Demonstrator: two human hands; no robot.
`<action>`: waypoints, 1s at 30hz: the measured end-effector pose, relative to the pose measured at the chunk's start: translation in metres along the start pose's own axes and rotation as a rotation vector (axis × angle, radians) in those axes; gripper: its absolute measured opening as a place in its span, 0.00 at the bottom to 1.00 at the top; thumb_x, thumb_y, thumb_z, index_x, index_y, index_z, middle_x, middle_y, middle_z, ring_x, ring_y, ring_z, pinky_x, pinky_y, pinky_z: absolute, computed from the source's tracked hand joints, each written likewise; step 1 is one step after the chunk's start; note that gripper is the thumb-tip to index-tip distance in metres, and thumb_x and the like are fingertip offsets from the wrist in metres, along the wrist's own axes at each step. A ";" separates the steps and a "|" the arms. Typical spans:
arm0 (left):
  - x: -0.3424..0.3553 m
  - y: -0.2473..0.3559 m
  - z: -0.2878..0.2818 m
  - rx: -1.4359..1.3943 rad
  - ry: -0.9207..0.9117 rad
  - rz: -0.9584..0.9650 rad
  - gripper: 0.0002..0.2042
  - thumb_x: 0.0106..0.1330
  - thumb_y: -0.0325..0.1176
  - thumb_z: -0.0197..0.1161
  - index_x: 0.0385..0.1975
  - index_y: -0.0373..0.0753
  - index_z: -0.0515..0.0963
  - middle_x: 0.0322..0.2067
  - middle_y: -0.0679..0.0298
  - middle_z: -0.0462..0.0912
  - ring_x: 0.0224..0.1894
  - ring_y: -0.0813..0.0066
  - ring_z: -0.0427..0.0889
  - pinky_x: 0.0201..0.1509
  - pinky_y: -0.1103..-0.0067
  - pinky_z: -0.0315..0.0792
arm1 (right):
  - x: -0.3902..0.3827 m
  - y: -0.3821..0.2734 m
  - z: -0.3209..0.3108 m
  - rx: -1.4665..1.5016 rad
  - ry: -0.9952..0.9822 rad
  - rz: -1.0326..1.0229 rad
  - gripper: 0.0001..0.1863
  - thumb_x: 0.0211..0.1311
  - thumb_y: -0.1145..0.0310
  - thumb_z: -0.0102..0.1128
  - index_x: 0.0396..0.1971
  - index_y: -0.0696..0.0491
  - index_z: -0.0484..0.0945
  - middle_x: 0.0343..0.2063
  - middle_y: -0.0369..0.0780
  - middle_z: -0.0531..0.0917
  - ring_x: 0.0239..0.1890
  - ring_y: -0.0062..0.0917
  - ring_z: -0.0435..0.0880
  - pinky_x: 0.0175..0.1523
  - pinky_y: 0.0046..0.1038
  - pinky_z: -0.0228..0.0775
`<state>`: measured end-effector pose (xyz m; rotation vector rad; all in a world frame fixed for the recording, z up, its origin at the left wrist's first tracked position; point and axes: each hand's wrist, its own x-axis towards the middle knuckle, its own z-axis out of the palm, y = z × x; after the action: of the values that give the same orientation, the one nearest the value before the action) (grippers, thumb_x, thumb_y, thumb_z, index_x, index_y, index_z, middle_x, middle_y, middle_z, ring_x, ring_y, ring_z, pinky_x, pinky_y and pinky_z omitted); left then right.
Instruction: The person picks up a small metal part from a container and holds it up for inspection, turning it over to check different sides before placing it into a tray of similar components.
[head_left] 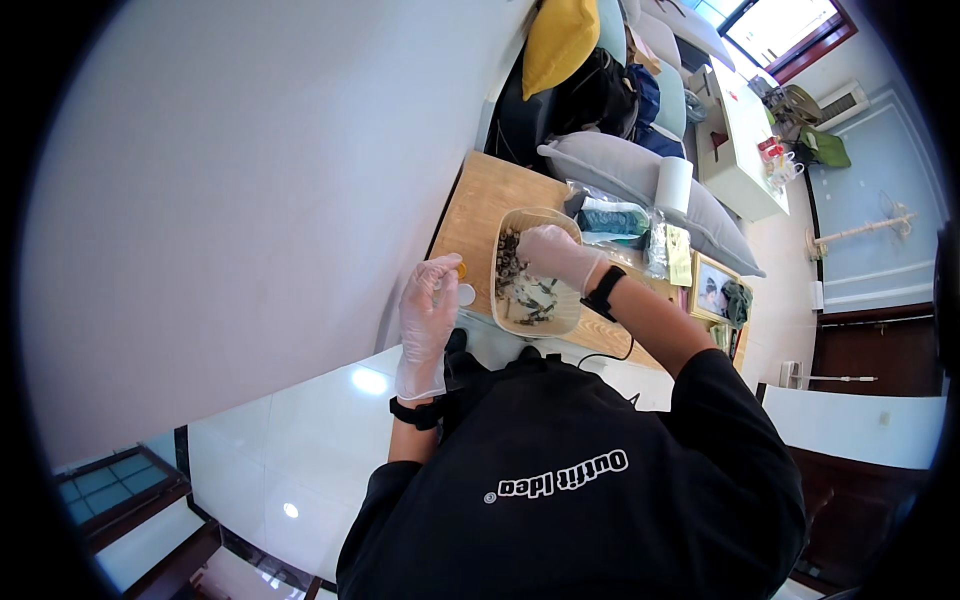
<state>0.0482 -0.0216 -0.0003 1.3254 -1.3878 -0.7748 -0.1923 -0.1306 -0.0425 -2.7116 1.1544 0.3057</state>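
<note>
A cream plastic bin point(574, 312) stands at the table's near edge. Inside it lie many small dark and metallic pieces point(507, 262), too small to name. My right hand point(556, 257), in a clear glove, reaches over the bin's right rim. Its fingers are bent down among the pieces, and what they hold is hidden. To the left of the bin, my gloved left hand point(428, 308) is raised with its fingers curled together. Next to its fingertips show a small yellow round thing point(461, 271) and a white disc point(466, 294); whether it grips either I cannot tell.
The wooden table point(500, 180) borders a white wall point(270, 200) on my left. Clear plastic packages point(612, 220), a white paper roll point(675, 185) and a framed picture point(712, 288) stand right of the bin. Grey cushions point(600, 155) lie beyond. A dark cable point(610, 357) hangs at the near edge.
</note>
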 end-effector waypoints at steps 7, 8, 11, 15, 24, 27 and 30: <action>0.005 0.033 0.024 -0.010 -0.130 0.083 0.11 0.61 0.26 0.64 0.43 0.38 0.79 0.42 0.61 0.82 0.42 0.70 0.82 0.49 0.77 0.75 | -0.050 -0.020 -0.068 1.211 0.141 0.298 0.11 0.59 0.68 0.65 0.39 0.59 0.80 0.30 0.36 0.84 0.35 0.20 0.82 0.44 0.23 0.74; 0.006 0.038 0.032 -0.024 -0.151 0.132 0.12 0.60 0.26 0.66 0.44 0.38 0.78 0.43 0.61 0.82 0.41 0.70 0.82 0.48 0.78 0.75 | -0.058 -0.027 -0.075 1.325 0.190 0.301 0.12 0.60 0.69 0.64 0.41 0.58 0.80 0.32 0.35 0.83 0.37 0.18 0.81 0.45 0.22 0.73; 0.005 0.049 0.058 -0.098 -0.166 0.191 0.16 0.57 0.27 0.69 0.45 0.38 0.78 0.43 0.61 0.81 0.38 0.71 0.82 0.46 0.78 0.76 | -0.079 -0.044 -0.086 1.697 0.285 0.325 0.14 0.63 0.71 0.61 0.48 0.58 0.77 0.40 0.33 0.81 0.43 0.16 0.79 0.52 0.20 0.69; 0.005 0.061 0.079 -0.207 -0.166 0.186 0.16 0.55 0.24 0.71 0.45 0.37 0.78 0.43 0.60 0.82 0.39 0.71 0.82 0.44 0.79 0.77 | -0.099 -0.052 -0.074 1.997 0.462 0.313 0.14 0.63 0.73 0.61 0.48 0.57 0.78 0.41 0.34 0.82 0.44 0.16 0.80 0.53 0.20 0.70; 0.003 0.100 0.094 -0.232 -0.297 0.231 0.13 0.58 0.18 0.66 0.43 0.34 0.79 0.42 0.61 0.82 0.43 0.76 0.79 0.49 0.79 0.74 | -0.151 -0.057 -0.086 1.746 0.719 0.329 0.13 0.59 0.78 0.66 0.45 0.58 0.80 0.40 0.35 0.84 0.42 0.18 0.82 0.51 0.21 0.74; 0.003 0.104 0.098 -0.284 -0.354 0.178 0.13 0.58 0.17 0.66 0.43 0.33 0.80 0.43 0.60 0.82 0.43 0.76 0.80 0.49 0.80 0.74 | -0.162 -0.054 -0.088 1.609 0.803 0.291 0.13 0.57 0.78 0.67 0.43 0.58 0.81 0.40 0.36 0.84 0.41 0.18 0.83 0.48 0.21 0.75; 0.001 0.112 0.102 -0.411 -0.365 0.034 0.11 0.58 0.19 0.67 0.41 0.33 0.80 0.42 0.60 0.83 0.41 0.77 0.81 0.50 0.80 0.74 | -0.168 -0.049 -0.083 1.379 0.906 0.241 0.13 0.54 0.79 0.69 0.41 0.57 0.82 0.40 0.38 0.85 0.39 0.19 0.84 0.47 0.21 0.76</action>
<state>-0.0823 -0.0210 0.0771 0.8659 -1.4259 -1.2488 -0.2607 -0.0013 0.0851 -1.3785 1.1293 -1.2996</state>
